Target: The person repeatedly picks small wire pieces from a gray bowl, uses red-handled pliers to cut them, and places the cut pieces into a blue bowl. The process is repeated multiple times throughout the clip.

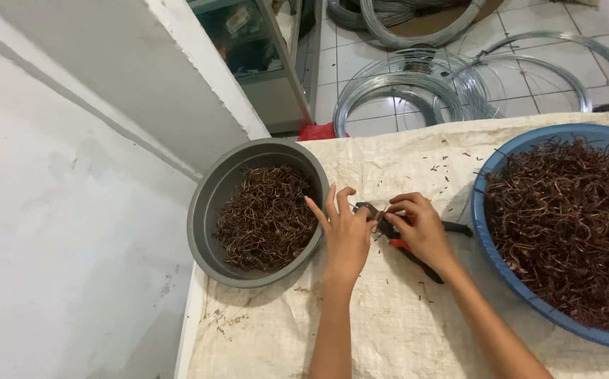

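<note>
My right hand (420, 228) grips a pair of pliers (416, 256) with red and black handles, jaws pointing left over the sacking. My left hand (346, 231) sits just left of the jaws, fingers spread, with thumb and forefinger pinching a small brown wire piece (380, 214) at the plier tip. A grey round basin (209, 210) holding bent brown wire pieces stands directly left of my left hand. A large blue basin (483, 210) heaped with tangled brown wire lies to the right of my right hand.
A pale woven sack cloth (388, 323) covers the table, with small wire scraps scattered on it. Coils of grey steel wire (416, 84) lie on the tiled floor beyond. A white wall and a cabinet (269, 63) stand at the left.
</note>
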